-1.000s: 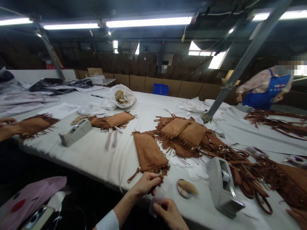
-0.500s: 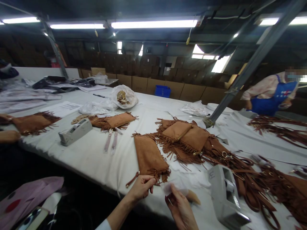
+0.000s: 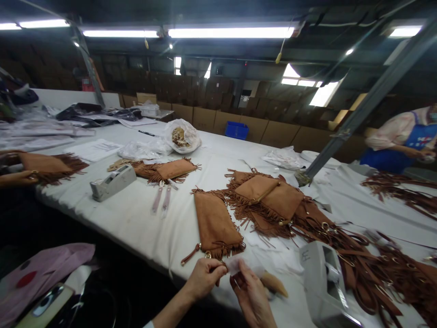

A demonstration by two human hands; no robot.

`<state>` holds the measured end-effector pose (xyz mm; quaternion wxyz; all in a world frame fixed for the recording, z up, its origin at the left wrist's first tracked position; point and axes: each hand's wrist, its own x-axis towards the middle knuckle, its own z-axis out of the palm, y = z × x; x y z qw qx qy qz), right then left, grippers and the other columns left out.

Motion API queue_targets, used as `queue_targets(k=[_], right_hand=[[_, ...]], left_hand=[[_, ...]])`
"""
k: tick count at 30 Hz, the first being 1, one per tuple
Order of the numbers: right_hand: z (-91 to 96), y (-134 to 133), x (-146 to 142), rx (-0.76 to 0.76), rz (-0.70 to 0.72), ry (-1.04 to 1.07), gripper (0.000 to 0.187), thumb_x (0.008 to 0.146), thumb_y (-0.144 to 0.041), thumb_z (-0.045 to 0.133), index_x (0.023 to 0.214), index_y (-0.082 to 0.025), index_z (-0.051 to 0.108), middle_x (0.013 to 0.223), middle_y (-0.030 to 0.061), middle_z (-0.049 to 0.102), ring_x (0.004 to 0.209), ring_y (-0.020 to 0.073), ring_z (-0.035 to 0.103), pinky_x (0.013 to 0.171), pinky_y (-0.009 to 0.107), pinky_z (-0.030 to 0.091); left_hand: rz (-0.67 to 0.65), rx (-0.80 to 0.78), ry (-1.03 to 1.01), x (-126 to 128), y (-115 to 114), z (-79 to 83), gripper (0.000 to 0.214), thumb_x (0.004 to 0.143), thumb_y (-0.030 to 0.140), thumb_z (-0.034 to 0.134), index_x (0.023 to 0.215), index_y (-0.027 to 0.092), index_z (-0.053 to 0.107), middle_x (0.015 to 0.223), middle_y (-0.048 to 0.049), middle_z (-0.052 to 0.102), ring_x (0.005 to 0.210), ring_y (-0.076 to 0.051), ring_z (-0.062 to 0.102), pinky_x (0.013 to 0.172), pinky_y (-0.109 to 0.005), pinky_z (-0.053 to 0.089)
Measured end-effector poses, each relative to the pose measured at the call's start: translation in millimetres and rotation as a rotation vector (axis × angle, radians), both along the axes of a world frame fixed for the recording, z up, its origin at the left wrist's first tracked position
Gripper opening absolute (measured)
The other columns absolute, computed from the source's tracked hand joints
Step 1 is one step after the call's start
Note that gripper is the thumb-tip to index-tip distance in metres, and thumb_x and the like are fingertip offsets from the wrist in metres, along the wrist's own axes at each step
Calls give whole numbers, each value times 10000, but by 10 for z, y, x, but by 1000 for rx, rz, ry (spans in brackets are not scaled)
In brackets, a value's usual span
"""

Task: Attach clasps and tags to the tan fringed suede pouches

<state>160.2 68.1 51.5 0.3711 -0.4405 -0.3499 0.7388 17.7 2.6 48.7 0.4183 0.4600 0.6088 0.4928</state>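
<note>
A brown suede fringed pouch (image 3: 216,221) lies on the white-covered table in front of me, its zip pull (image 3: 190,255) hanging toward the near edge. At its near end, my left hand (image 3: 205,279) is closed in a pinch, close to a gold ring; what its fingertips grip is too small to make out. My right hand (image 3: 251,289) holds a thin whitish paper piece (image 3: 235,264) between thumb and fingers, right beside the left fingertips. Just right of that hand lies a tan, pointed object (image 3: 275,283), partly hidden.
A grey tape dispenser (image 3: 322,282) stands at my right, another (image 3: 114,183) at left. More fringed pouches (image 3: 269,198) and brown straps (image 3: 362,273) are heaped to the right. A co-worker's hand (image 3: 20,178) holds a pouch at far left. A metal post (image 3: 355,102) rises beyond.
My right hand has brought the whitish paper left, up to my left fingertips. The view has turned slightly left. The co-worker's pouch at far left has been shifted.
</note>
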Motion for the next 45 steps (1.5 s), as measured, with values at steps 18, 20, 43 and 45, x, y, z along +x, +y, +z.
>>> queue_targets(k=[18, 20, 43, 45], right_hand=[[156, -53, -48, 451, 343, -384, 428, 671, -578, 702, 649, -151, 721, 623, 52, 694, 641, 216, 624, 632, 291, 485], [168, -39, -45, 480, 371, -379, 401, 679, -556, 706, 668, -156, 727, 643, 56, 704, 679, 232, 641, 657, 295, 495], [-41, -109, -323, 702, 87, -548, 432, 651, -601, 705, 722, -178, 759, 740, 105, 750, 766, 306, 676, 769, 381, 504], [-35, -103, -343, 739, 110, -554, 417, 676, -587, 694, 753, -182, 756, 767, 97, 750, 787, 298, 672, 793, 370, 492]], left_hand=[[-187, 50, -180, -104, -90, 47, 753, 863, 288, 508, 1467, 136, 85, 716, 7, 643, 523, -106, 484, 526, -224, 375], [-192, 75, -91, -130, -95, 84, 731, 857, 258, 511, 1469, 150, 128, 709, 14, 643, 586, -128, 521, 590, -244, 403], [-91, 48, 3, -376, 8, -234, 538, 701, 188, 673, 1218, 203, 524, 900, -15, 724, 823, -181, 650, 727, -258, 466], [-124, 20, -100, -390, 4, -273, 738, 657, 153, 691, 1345, 194, 428, 926, -27, 736, 840, -195, 659, 739, -273, 476]])
